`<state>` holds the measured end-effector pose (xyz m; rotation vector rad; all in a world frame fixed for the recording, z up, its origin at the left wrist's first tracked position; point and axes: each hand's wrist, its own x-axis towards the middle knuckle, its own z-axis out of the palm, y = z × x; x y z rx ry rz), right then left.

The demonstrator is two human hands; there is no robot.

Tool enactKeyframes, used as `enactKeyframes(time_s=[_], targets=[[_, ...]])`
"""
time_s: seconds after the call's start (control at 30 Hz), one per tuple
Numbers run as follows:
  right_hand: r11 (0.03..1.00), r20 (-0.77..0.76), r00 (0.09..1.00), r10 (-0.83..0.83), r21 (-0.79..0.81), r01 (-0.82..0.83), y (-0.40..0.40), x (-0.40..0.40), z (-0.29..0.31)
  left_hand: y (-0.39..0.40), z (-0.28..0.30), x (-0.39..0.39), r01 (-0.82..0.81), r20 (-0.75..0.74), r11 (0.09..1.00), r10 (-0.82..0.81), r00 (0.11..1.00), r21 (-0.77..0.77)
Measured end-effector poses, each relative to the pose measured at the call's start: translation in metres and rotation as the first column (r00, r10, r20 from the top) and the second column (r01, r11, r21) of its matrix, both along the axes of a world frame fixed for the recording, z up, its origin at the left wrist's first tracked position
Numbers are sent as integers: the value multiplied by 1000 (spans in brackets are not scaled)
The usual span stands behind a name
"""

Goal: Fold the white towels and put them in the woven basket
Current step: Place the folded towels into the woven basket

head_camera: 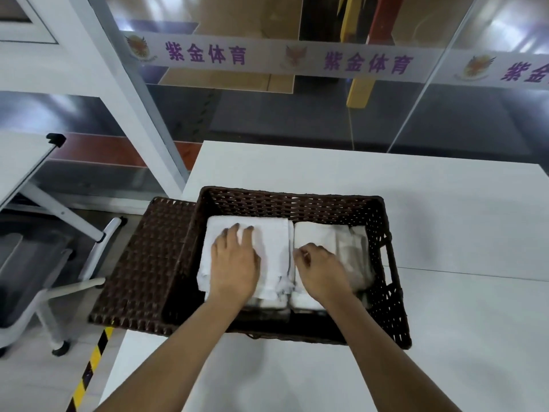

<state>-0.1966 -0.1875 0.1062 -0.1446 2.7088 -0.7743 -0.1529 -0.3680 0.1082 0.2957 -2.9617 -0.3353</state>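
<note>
Nearest, bare white table (208,376) with no loose towel in sight. Beyond that, both forearms reaching into the woven basket (386,292). Left hand (234,263) flat, fingers spread and straight, pressing the left stack of folded white towels (273,251). Right hand (320,269) with fingers curled down at the edge of the right stack (315,233), apparently pinching or tucking a fold; grip not fully visible. Two stacks side by side, filling the basket floor. Basket lid (148,263) propped off to the left. Likely near finished: only settling and tidying left. Farther off, glass partition with a printed banner (297,59).
</note>
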Motion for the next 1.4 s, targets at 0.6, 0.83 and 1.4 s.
enactKeyframes(time_s=[0.6,0.83,1.4], targets=[[831,397,850,-345,-292,474,-57,0,-3,-23,21,10,-452,243,740,381,892,498],[843,403,820,-405,-183,506,-50,-3,-14,-36,17,-3,-574,454,629,363,814,524],[636,531,802,-272,-526,564,-51,15,0,-47,0,44,-253,216,845,168,962,472]])
